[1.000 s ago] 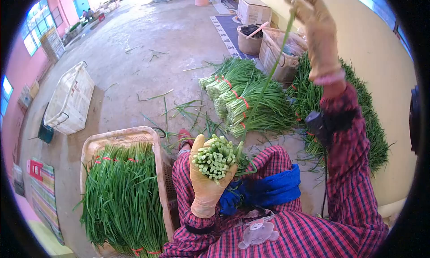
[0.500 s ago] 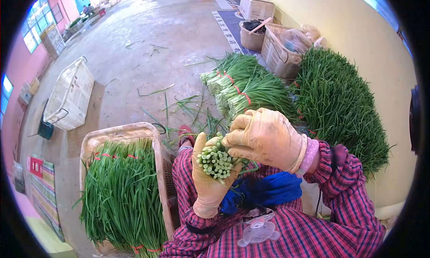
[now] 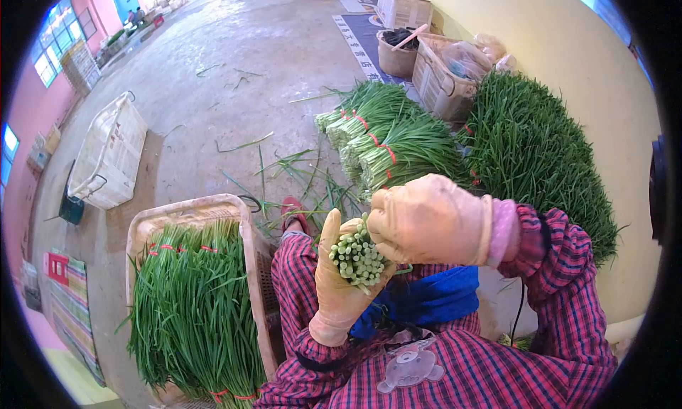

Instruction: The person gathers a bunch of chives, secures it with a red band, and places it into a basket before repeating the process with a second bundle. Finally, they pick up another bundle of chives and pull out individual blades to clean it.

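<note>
In a yellowish glove, my left hand (image 3: 331,290) is wrapped around a bunch of garlic chives (image 3: 359,258), with the pale cut stem ends facing up toward me. My right hand (image 3: 437,221), gloved too, is closed against the bunch's upper right edge. Its fingertips are turned away, so what they pinch is hidden. Below both hands a blue cloth (image 3: 433,302) lies across my lap. Tied chive bundles (image 3: 195,317) fill the crate (image 3: 193,204) on my left, with red bands around them.
More red-banded bundles (image 3: 398,135) lie ahead on the floor, beside a large heap of chives (image 3: 543,167) along the wall. Loose leaves (image 3: 302,164) are scattered nearby. A white crate (image 3: 110,153) stands at the left. A bucket (image 3: 398,57) and bag-filled basket (image 3: 444,82) stand behind the bundles.
My left hand has shifted slightly right with the bunch. My right hand has turned, its back now toward me and its fingers curled more tightly beside the stems.
</note>
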### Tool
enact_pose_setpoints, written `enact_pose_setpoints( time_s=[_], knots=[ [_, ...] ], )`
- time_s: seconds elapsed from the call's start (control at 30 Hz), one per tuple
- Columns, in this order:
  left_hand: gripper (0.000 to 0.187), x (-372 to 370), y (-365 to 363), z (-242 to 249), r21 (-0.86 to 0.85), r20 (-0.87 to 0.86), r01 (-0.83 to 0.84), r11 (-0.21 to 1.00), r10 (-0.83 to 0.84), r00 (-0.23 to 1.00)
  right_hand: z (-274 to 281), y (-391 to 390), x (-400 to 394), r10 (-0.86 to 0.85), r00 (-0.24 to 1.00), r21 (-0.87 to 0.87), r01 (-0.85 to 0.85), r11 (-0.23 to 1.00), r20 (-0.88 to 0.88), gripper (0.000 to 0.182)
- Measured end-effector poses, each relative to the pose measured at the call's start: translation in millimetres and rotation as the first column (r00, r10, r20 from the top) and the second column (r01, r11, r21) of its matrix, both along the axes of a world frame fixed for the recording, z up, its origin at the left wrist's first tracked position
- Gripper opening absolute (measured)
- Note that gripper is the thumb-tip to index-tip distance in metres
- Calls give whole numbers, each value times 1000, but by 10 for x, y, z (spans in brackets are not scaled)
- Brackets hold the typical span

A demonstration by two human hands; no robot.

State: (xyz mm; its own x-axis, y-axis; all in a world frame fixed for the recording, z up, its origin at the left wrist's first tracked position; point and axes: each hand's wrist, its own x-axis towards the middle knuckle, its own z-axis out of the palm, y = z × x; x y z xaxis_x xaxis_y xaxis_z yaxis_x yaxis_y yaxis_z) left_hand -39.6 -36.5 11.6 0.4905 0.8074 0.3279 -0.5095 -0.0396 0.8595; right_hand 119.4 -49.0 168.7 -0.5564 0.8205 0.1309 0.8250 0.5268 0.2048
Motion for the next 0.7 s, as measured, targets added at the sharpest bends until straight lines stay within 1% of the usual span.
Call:
enact_pose_setpoints(
  time_s=[0.03,0.07,0.1,0.13,0.17,0.2,0.23,0.27,0.3,0.33,0.37,0.43,0.47,0.5,0.57,0.6,0.63,0.7],
  knots=[
    [108,3,-7,-10,-29,8,-26,999,26,1000,108,3,35,-11,986,-27,7,1000,-164,18],
    [108,0,10,2,-28,8,-27,999,27,1000,245,15,86,-27,946,-55,10,998,-324,16],
    [108,-7,35,22,6,5,-43,999,43,999,454,65,185,85,888,75,-58,996,-453,10],
    [108,-18,49,34,40,1,-57,998,57,998,726,44,267,-2,833,49,35,998,-553,10],
    [108,-29,55,32,40,2,-53,998,53,999,878,34,379,-29,809,185,169,968,-587,9],
    [109,-36,65,24,41,-15,-62,997,63,998,1062,43,534,-98,607,12,175,984,-789,6],
    [111,-36,71,17,43,-30,-73,996,74,997,1217,60,719,-53,605,139,267,954,-794,6],
    [110,-25,70,8,39,0,-70,997,70,998,1379,52,992,-127,614,241,480,844,-779,4],
    [110,-31,68,10,41,3,-72,997,72,997,1551,-76,740,-74,603,177,346,921,-794,17],
    [110,-36,66,10,41,-11,-78,996,79,997,1434,166,745,0,539,418,653,632,-843,12],
    [110,-40,63,9,40,-26,-85,996,86,996,1320,350,803,1,539,418,651,633,-842,12],
    [110,-41,67,14,54,-29,-84,995,86,996,1087,615,842,199,489,528,776,346,-849,12],
    [110,-42,75,18,68,-31,-84,994,86,996,871,530,992,112,429,397,666,632,-897,9],
    [110,-37,80,19,68,-33,-86,994,89,996,644,388,1090,5,392,212,488,847,-920,11],
    [111,-23,72,16,36,-9,-94,995,95,995,259,286,648,15,696,196,181,964,-718,18],
    [111,-23,61,18,35,-14,-95,995,95,995,122,214,423,-5,660,59,76,995,-751,15],
    [110,-25,49,29,22,-33,-103,994,103,994,4,142,246,-34,625,-73,-37,997,-780,13],
    [108,-40,51,107,9,-56,-109,994,109,992,-227,52,85,-172,742,-213,39,976,-648,19]
  ],
)
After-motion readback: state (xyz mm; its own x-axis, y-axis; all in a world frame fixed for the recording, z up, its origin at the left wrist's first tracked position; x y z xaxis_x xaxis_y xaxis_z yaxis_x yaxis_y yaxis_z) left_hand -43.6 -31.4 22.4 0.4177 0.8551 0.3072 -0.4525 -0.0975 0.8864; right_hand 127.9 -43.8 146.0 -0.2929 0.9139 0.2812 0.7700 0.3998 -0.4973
